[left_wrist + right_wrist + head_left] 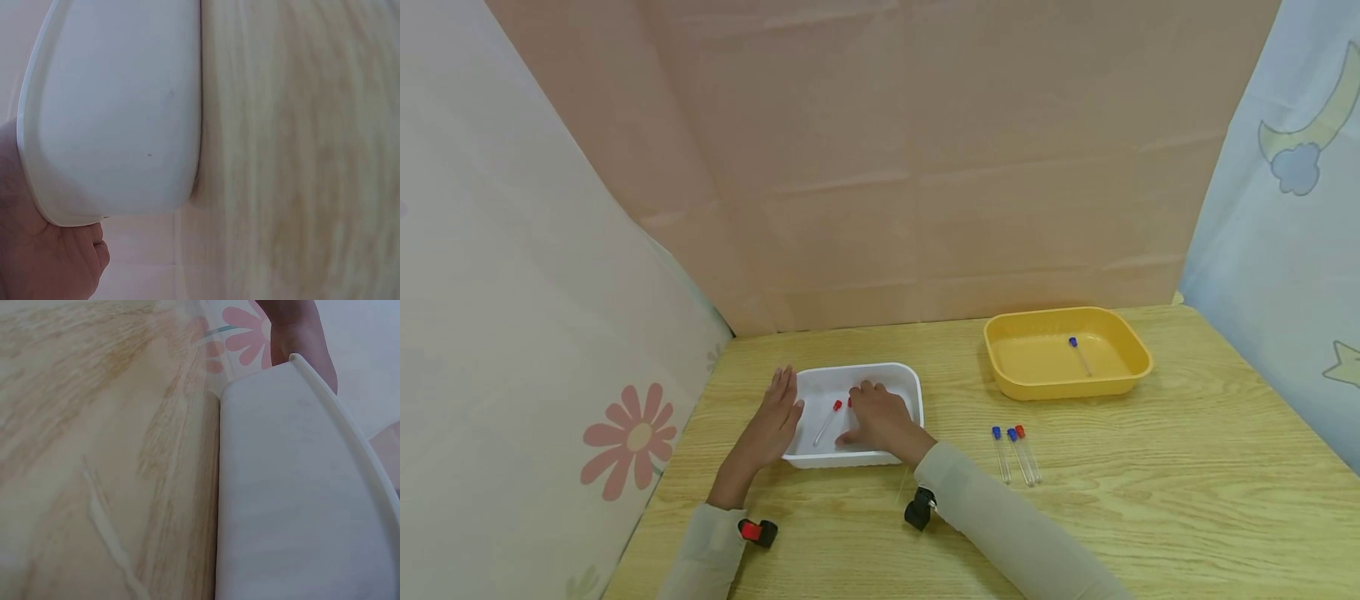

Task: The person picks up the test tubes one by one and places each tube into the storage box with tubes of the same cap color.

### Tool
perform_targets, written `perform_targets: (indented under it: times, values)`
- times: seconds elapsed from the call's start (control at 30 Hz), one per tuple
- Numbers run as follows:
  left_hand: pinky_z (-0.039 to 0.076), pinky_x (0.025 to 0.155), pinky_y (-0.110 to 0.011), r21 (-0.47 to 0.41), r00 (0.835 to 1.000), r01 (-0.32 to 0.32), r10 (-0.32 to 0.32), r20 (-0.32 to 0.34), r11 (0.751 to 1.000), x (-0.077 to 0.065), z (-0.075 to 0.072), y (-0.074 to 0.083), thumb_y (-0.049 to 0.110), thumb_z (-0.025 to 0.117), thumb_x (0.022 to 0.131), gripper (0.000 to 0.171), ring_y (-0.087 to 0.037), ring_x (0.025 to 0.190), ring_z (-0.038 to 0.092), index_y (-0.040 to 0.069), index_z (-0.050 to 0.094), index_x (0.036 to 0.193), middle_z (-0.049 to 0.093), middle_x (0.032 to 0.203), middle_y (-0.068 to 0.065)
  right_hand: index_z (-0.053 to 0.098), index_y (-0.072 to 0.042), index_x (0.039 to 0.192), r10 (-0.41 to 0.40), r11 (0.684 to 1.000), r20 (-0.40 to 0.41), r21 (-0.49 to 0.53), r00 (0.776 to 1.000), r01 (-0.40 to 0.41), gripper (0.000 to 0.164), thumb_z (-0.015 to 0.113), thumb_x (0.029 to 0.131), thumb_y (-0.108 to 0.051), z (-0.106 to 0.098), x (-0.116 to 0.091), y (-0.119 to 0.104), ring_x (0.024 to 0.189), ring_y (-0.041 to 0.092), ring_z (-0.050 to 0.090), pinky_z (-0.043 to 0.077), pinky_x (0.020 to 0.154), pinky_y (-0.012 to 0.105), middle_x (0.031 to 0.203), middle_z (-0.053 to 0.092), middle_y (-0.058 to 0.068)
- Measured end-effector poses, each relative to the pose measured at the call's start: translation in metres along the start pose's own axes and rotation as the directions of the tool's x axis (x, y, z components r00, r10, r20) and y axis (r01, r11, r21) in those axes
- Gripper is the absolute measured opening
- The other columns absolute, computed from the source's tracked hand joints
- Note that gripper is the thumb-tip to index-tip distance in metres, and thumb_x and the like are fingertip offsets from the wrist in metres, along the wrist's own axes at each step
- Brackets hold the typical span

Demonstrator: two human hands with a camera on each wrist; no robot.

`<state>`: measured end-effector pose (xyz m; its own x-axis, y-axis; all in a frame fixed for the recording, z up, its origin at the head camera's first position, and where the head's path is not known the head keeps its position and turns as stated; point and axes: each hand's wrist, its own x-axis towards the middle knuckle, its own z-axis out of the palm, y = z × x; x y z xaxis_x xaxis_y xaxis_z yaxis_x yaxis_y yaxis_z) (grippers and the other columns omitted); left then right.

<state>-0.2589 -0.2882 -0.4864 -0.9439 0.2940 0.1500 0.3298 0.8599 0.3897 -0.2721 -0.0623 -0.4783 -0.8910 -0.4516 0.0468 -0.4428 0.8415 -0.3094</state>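
Observation:
A white tray (912, 379) sits on the wooden table, holding clear tubes with red caps. One red-capped tube (827, 422) lies slanted in it. Against the tray's left end rests my left hand (771, 425), fingers extended and thumb at the rim. In the left wrist view, part of that hand (53, 262) shows beside the tray corner. My right hand (880, 417) reaches over the front rim into the tray, thumb spread away from the fingers. Beside its fingers shows another red cap (851, 402); the tube below that cap is hidden by the hand.
A yellow tray (1060, 390) at the back right holds one blue-capped tube (1081, 356). In front of it, two blue-capped tubes (1001, 454) and a red-capped tube (1028, 454) lie on the table. Cloth walls (880, 167) stand behind and at both sides.

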Motion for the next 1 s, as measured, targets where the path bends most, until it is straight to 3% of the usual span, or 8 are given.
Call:
perform_targets:
  times: [0.3,0.57,1.0]
  values:
    - [0.012,0.121,-0.060,-0.003,1.000,-0.003,0.003,0.008,1.000,0.0005,-0.0001,-0.0004,0.021,0.035,0.112,0.060,-0.039,0.155,-0.002,-0.011,0.013,0.157,0.005,0.167,-0.023,0.061,-0.007,0.128,0.029,0.996,0.013,0.085,0.999,-0.030,0.077,0.085,0.074,-0.057,-0.0026,-0.0001,0.0006,0.095,0.022,0.055,0.054,0.081,0.039,0.114,0.060,0.007]
    - [0.012,0.121,-0.060,0.018,1.000,0.002,-0.002,0.005,1.000,0.0001,-0.0011,0.0011,0.021,0.037,0.111,0.061,-0.043,0.154,0.002,-0.011,0.012,0.157,0.006,0.167,-0.024,0.058,-0.005,0.137,0.023,0.994,0.001,0.108,1.000,-0.023,0.083,0.084,0.077,-0.056,-0.0055,-0.0016,0.0001,0.101,0.025,0.059,0.055,0.085,0.042,0.120,0.063,0.010]
    - [0.012,0.121,-0.059,0.013,1.000,-0.026,0.026,-0.015,1.000,-0.0002,-0.0005,-0.0022,0.021,0.036,0.111,0.060,-0.043,0.154,0.004,-0.013,0.015,0.156,0.010,0.166,-0.025,0.060,-0.006,0.136,0.007,0.993,-0.036,0.120,0.999,-0.003,0.079,0.082,0.079,-0.056,-0.0047,-0.0013,0.0014,0.095,0.021,0.059,0.056,0.078,0.038,0.114,0.064,0.007]
